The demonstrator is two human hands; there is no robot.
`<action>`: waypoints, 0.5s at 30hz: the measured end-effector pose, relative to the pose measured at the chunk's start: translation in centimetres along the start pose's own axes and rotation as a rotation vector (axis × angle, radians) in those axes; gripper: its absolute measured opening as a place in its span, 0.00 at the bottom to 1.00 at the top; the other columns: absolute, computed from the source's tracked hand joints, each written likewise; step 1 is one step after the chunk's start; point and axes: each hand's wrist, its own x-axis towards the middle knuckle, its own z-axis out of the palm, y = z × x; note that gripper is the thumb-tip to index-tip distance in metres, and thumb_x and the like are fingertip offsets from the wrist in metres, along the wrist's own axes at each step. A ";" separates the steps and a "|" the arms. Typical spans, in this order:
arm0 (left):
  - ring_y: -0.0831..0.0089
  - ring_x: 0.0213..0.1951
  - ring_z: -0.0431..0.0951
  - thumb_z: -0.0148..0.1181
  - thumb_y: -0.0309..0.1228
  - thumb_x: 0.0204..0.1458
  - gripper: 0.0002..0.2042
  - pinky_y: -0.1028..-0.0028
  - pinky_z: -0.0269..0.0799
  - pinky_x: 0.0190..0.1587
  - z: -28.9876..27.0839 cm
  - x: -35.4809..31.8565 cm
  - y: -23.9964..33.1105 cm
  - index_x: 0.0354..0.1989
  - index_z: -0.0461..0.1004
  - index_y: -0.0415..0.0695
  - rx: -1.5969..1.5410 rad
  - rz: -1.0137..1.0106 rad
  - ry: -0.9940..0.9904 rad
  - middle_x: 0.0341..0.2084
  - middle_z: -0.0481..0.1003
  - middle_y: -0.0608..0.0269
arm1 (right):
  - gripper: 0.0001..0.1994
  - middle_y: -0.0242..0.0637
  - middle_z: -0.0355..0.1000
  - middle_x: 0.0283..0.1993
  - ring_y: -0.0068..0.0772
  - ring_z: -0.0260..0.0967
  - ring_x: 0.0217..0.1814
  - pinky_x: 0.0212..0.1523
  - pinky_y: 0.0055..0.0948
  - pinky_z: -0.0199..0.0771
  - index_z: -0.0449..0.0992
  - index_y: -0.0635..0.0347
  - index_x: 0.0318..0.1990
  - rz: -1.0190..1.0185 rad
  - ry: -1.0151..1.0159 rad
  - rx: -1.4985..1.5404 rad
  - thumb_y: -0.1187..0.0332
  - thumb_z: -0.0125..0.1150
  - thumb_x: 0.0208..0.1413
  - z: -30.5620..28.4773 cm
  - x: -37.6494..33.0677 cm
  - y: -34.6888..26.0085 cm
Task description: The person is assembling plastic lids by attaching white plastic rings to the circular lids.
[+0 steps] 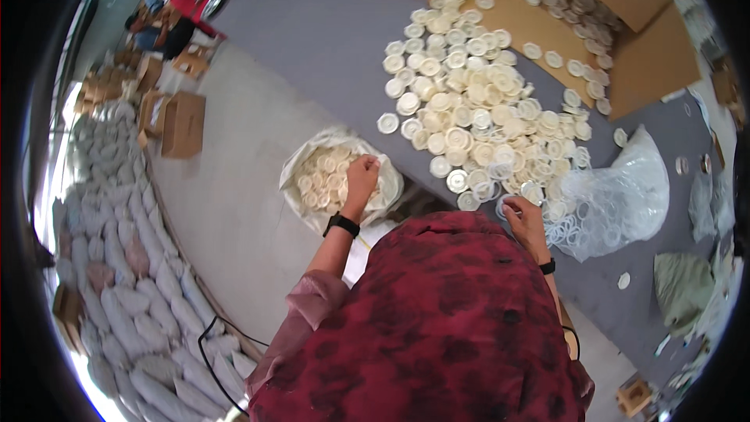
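My left hand [362, 182] hangs over an open white woven sack [295, 158] full of cream round plastic lids [319, 180]. Its fingers are curled together, and anything between them is too small to make out. At the near edge of the table my right hand [526, 223] pinches what looks like a clear plastic ring [501, 206] between thumb and fingers. Just beyond that hand spreads a large heap of cream and white round lids [476, 101]. Beside it on the right lies a clear plastic bag [625, 187] with several translucent rings [564, 230] at its mouth.
A cardboard box [652, 55] lies open on the grey table [328, 39], lids spilling from it. Stacked filled sacks [148, 297] line the left side. Cartons [183, 125] stand on the floor, and another person [164, 31] sits at the far left. A green-grey bag [683, 289] rests at right.
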 end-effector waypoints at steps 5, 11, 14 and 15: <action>0.61 0.27 0.80 0.67 0.31 0.40 0.11 0.65 0.74 0.34 -3.9 -2.5 -10.7 0.30 0.79 0.38 0.113 -0.342 0.107 0.22 0.79 0.52 | 0.10 0.44 0.77 0.36 0.33 0.76 0.35 0.37 0.30 0.75 0.77 0.67 0.43 0.158 -0.059 -0.012 0.72 0.60 0.56 1.1 -0.2 1.6; 0.55 0.28 0.79 0.68 0.31 0.37 0.11 0.62 0.74 0.34 -4.0 -8.5 -16.2 0.27 0.77 0.39 0.275 -0.404 0.175 0.22 0.78 0.51 | 0.08 0.42 0.77 0.34 0.29 0.74 0.33 0.36 0.28 0.73 0.77 0.66 0.43 0.198 -0.150 -0.073 0.73 0.61 0.56 2.2 1.9 0.0; 0.52 0.28 0.79 0.68 0.30 0.38 0.09 0.60 0.74 0.33 -4.2 -7.8 -12.9 0.27 0.77 0.41 0.340 -0.439 0.241 0.23 0.78 0.51 | 0.08 0.42 0.77 0.34 0.29 0.74 0.33 0.36 0.27 0.73 0.77 0.66 0.42 0.169 -0.176 -0.040 0.73 0.61 0.56 2.5 2.5 0.5; 0.52 0.30 0.79 0.67 0.29 0.39 0.08 0.61 0.74 0.34 -4.7 -7.5 -12.1 0.27 0.77 0.41 0.371 -0.408 0.286 0.25 0.78 0.50 | 0.08 0.42 0.77 0.34 0.29 0.74 0.33 0.36 0.27 0.73 0.77 0.66 0.42 0.166 -0.186 -0.043 0.73 0.61 0.56 2.8 2.8 0.5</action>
